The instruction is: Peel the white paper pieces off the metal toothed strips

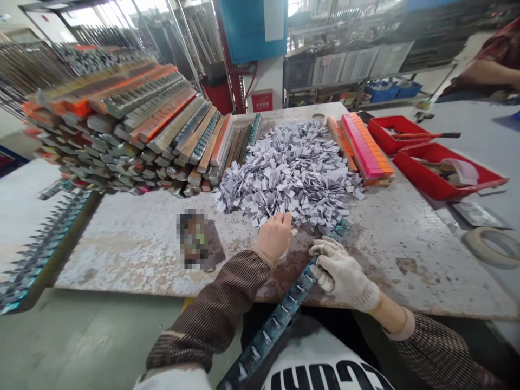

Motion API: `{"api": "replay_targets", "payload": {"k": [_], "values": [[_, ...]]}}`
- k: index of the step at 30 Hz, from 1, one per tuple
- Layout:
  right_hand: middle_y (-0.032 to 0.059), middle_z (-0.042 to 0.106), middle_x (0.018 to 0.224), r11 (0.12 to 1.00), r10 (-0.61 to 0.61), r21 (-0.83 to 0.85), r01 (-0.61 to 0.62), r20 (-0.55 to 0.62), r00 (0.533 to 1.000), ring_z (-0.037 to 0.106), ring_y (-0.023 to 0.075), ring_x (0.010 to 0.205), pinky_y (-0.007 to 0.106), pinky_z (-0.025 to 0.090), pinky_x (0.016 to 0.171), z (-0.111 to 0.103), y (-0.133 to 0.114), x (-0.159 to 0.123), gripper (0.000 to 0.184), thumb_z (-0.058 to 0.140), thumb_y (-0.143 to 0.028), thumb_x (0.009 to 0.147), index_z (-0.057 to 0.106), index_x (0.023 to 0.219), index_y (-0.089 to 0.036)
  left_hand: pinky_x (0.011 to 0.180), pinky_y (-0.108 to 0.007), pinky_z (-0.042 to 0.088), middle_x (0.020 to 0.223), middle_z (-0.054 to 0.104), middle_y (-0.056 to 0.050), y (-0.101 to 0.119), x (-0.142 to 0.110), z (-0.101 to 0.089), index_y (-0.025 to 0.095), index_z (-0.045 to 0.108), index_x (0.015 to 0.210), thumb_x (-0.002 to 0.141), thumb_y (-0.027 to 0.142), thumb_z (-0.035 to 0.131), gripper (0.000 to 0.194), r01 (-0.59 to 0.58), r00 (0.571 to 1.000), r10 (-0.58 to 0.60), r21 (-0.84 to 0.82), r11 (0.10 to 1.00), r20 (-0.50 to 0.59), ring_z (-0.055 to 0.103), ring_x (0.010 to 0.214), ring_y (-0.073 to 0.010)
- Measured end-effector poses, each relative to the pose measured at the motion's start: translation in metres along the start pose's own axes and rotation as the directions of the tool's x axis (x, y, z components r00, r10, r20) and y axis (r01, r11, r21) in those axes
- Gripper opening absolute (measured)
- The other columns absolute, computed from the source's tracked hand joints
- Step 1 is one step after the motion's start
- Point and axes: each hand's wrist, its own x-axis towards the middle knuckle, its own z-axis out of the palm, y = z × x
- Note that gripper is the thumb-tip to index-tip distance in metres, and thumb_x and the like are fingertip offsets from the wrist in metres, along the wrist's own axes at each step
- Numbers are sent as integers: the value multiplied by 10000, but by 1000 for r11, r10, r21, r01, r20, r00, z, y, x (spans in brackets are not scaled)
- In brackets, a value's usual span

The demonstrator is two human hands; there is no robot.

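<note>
Smooth, matt chips (300, 179) on a rough, flaking painted surface (134, 238), with a worn, slightly glossy strip (280, 318), a soft knitted-cloth glove (349, 279), ribbed cloth sleeves (227, 290), rough wooden bars (199, 135) and shiny plastic trays (422, 181).

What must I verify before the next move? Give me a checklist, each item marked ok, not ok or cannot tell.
1. Strip held: ok; the gloved right hand grips the teal strip.
2. White pieces within reach: ok; the left hand is at the near edge of the pile of white pieces.
3. Piece pinched by the left hand: cannot tell; its fingertips are partly hidden.
4. Strip fully on the table: not ok; its near part extends past the edge.
5. Gloves on both hands: not ok; the left hand has none.
</note>
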Motion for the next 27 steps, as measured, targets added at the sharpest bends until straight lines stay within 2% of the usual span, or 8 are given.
{"api": "replay_targets", "payload": {"k": [4,9,12,16,20,23,25,27], "values": [[91,688,1066,1000,-12,-15,13,51,999,651,284,1140,557,515,1101,-3,4,-1,131,611,-193,938,563,820,-228,1020,-429,503,1195,658,-189,-6,23,11,137,620,1095,934,83,605,171,49,998,-53,-113,992,-38,626,1216,-328],[120,665,1104,1000,-18,-16,19,67,998,627,315,1179,563,516,1085,-6,10,-2,135,642,-229,933,552,834,-218,920,-388,579,994,707,-100,-30,7,11,160,620,1034,966,175,590,76,124,982,-172,-437,891,-72,709,988,-247],[124,669,1104,999,-13,-34,15,57,998,632,320,1163,557,538,1054,-10,19,-2,136,651,-246,934,555,840,-223,731,-338,632,830,687,-45,-37,-14,7,148,609,1041,982,336,595,198,148,978,-210,-659,737,-15,705,758,-185],[137,668,1132,999,28,-21,-27,46,999,624,339,1187,564,555,1017,-22,28,-1,200,671,-342,956,540,857,-227,698,-359,658,810,686,-41,-25,-43,-1,132,630,1032,913,555,672,441,151,980,-190,-835,529,57,709,712,-175],[164,641,1250,958,169,232,-167,9,986,572,336,1301,504,563,1015,-34,11,11,189,635,-400,982,614,1024,-217,675,-313,637,809,704,-36,3,-61,-10,137,685,985,784,569,836,500,196,978,-119,-942,271,170,689,684,-154],[123,664,1249,754,361,555,-351,96,928,626,301,1223,440,579,998,-41,-9,31,205,643,-430,969,680,1020,-236,669,-287,617,839,719,-41,28,-62,-19,139,697,962,768,526,872,467,207,978,-39,-960,187,203,679,685,-144],[81,694,1139,572,495,676,-465,167,853,697,192,855,298,620,675,-49,-17,45,247,530,-439,1023,679,1090,-253,683,-281,603,868,721,-47,42,-55,-26,138,693,981,788,504,862,446,156,987,10,-964,214,162,674,708,-144],[29,700,1008,192,633,802,-565,339,696,579,106,574,204,498,442,-61,-21,58,227,617,-422,972,687,1123,-267,713,-274,584,881,714,-47,51,-47,-36,140,681,1016,816,482,844,429,77,992,79,-967,241,99,669,753,-149]]}}
